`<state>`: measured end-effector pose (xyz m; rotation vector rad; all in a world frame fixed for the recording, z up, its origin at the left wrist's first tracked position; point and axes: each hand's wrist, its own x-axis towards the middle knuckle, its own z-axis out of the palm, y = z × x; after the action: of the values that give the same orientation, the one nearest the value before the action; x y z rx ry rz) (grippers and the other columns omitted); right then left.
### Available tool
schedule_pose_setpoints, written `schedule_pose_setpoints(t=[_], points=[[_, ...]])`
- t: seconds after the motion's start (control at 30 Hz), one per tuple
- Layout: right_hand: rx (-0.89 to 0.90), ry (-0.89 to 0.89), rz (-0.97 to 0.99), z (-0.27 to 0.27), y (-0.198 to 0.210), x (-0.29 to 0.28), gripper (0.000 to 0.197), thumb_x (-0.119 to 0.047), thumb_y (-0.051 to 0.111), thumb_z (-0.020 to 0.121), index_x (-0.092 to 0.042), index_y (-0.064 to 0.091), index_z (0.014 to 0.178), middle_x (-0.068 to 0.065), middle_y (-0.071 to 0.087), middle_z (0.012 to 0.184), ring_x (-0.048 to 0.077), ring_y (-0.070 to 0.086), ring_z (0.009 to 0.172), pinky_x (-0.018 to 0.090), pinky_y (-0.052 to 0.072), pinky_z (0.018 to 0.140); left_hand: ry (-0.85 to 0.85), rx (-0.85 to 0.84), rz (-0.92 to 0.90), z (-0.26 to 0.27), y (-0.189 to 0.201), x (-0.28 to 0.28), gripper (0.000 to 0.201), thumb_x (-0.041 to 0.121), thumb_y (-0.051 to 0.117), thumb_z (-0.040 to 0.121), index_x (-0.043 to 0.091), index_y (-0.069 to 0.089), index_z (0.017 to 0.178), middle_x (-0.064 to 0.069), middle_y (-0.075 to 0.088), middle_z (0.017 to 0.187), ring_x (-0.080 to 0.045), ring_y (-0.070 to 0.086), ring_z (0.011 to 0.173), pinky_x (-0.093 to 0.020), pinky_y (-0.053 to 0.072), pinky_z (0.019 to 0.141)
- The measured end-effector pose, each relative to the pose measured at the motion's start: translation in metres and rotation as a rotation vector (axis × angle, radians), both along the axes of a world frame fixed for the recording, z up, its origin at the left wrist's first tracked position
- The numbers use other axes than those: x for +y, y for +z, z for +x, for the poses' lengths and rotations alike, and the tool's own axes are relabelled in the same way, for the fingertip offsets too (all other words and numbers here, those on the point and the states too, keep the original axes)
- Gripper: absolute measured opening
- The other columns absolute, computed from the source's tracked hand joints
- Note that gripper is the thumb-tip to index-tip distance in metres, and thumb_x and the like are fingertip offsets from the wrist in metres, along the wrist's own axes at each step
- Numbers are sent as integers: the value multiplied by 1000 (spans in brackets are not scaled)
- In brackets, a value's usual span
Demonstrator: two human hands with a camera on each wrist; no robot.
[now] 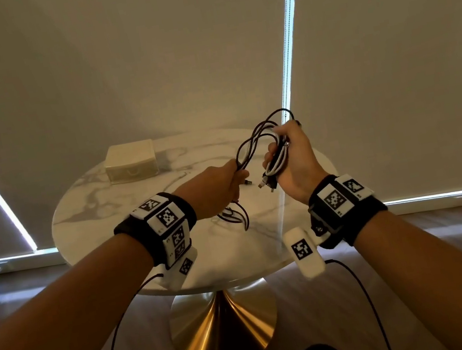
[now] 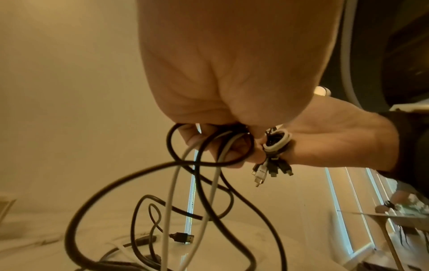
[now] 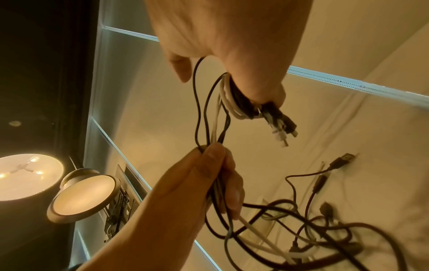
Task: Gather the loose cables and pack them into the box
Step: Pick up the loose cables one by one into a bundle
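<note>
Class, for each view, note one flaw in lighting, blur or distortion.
Head view: dim room, bright strips beside the blinds bow with wide-angle distortion. Left wrist view: warm cast, the near cables are blurred. Right wrist view: the ceiling lamp glares, the cable pile is soft.

The head camera looks forward and down from above my forearms onto the table (image 1: 113, 212). Each wrist camera sits close under my palm, facing along the fingers. All three views share the cables (image 1: 251, 140) (image 2: 197, 183) (image 3: 209, 119) between my hands.
</note>
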<state>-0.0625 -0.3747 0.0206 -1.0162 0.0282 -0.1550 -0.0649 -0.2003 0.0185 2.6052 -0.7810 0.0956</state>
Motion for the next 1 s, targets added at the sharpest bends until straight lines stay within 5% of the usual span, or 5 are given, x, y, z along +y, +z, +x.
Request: schedule_pose_setpoints(t=[0.17,0.3,0.53,0.8,1.0], points=[[49,-14,-300,3,1,3,83,-56,92,56,-10,55,114,-1,47,69,13,46,55,30,46,54,-37,-312,335,1,-1,0,24,30,33,105,14,46,117,0,63,95,-18,60,72,-32,47,69],[54,30,-410,5,-7,1,39,-34,90,71,-13,61,85,2,50,63,14,47,51,31,43,52,-132,-525,574,-6,4,-1,61,36,5,88,14,45,128,-1,59,105,-19,59,81,-28,31,71],[-9,71,-445,2,-5,-1,7,-7,67,91,-1,68,95,15,68,85,16,57,66,28,50,63,-88,-226,384,-1,3,1,16,23,39,105,15,49,115,8,52,90,-5,44,66,-25,39,69],[28,85,-197,-1,1,5,8,-15,65,98,-7,62,98,6,63,73,22,65,76,38,58,74,-65,30,107,-3,3,2,28,48,38,101,24,53,101,14,64,84,-11,63,72,-28,53,69],[-8,74,-87,-2,4,11,16,-16,63,100,-6,58,89,4,60,67,23,72,72,37,61,70,-20,91,114,-3,2,-2,31,48,38,102,25,57,93,12,66,78,-4,59,66,-21,42,64]])
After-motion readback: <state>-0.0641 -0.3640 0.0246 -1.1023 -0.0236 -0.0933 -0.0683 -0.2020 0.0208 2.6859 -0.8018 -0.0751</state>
